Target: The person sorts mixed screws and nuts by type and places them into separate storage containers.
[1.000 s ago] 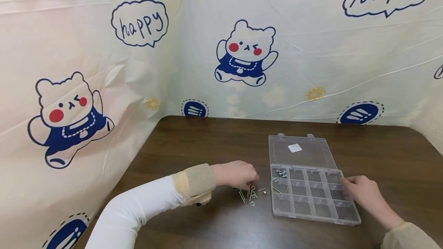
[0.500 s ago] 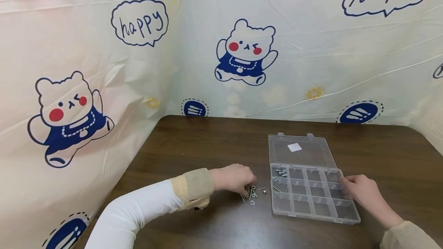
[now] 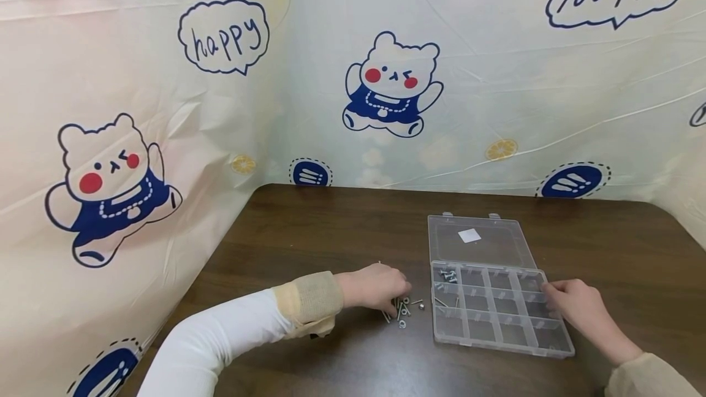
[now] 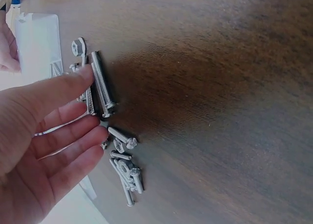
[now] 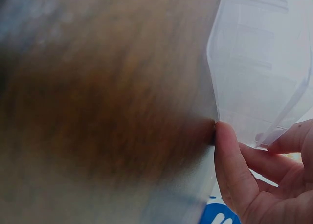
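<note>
Leaning over loose screws [image 4: 101, 84], the left hand [image 3: 374, 285] has its thumb at two long ones lying side by side; its fingers are relaxed and parted from the thumb, clasping nothing visible. Around it, hex nuts [image 3: 402, 325] and further screws lie scattered on the dark table [image 3: 309, 225], near the left side of a clear box [image 3: 504, 348]. At the opposite side, the right hand [image 3: 576, 308] pinches the box's edge between thumb and fingers. Bolts [image 3: 449, 276] sit clustered in the far left compartment. The lid [image 3: 496, 244], folded back, bears a white label [image 3: 469, 236]. Beyond the table hangs a pale sheet [image 3: 320, 78] printed with bears.
</note>
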Demonstrator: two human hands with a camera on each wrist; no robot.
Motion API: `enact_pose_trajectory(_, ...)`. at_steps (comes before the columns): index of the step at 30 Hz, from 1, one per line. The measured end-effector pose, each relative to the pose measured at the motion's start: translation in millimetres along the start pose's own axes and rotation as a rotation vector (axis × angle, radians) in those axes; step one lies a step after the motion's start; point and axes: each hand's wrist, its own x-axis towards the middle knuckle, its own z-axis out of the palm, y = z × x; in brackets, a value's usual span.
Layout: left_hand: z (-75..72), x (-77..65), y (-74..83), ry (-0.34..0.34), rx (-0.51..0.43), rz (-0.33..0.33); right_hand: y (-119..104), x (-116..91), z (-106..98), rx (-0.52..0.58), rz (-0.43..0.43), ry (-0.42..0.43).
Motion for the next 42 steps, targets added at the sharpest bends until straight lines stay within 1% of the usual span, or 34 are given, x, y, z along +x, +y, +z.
enact_pose_trajectory(6, 2.3, 0.2, -2.1, -0.008, 0.001, 0.036, 1.4, 0.9, 0.8, -0.018, -0.012, 0.013)
enact_pose_trajectory(7, 0.9, 0.2, -1.4, -0.025, 0.001, 0.027, 1.5, 1.1, 0.8, -0.019, -0.012, 0.012)
enact_pose_trajectory(11, 0.4, 1.2, -1.4, -0.038, -0.005, 0.047, 1.2, 1.1, 0.7, -0.018, -0.009, 0.011)
enact_pose_trajectory(18, -1.0, 1.2, 0.3, -0.043, -0.073, 0.164, -1.5, -0.6, 0.4, -0.001, -0.004, 0.012)
enact_pose_trajectory(25, 0.6, 3.5, -0.8, -0.046, -0.11, 0.202, -2.1, -1.1, 0.4, 0.012, 0.005, 0.003)
enact_pose_trajectory(31, 0.8, 3.5, -1.6, -0.06, -0.132, 0.2, -1.9, -1.2, 0.2, 0.008, -0.002, 0.007)
enact_pose_trajectory(37, 1.4, 5.2, 0.3, -0.111, -0.149, 0.162, -1.7, -1.9, 0.8, 0.009, -0.008, 0.014)
enact_pose_trajectory(40, -1.0, 7.2, 0.4, -0.122, -0.14, 0.155, -1.4, -2.1, 1.1, 0.011, -0.008, 0.014)
enact_pose_trajectory(42, -5.5, 8.2, 0.1, -0.122, -0.131, 0.156, -1.1, -2.1, 1.2, 0.01, -0.008, 0.017)
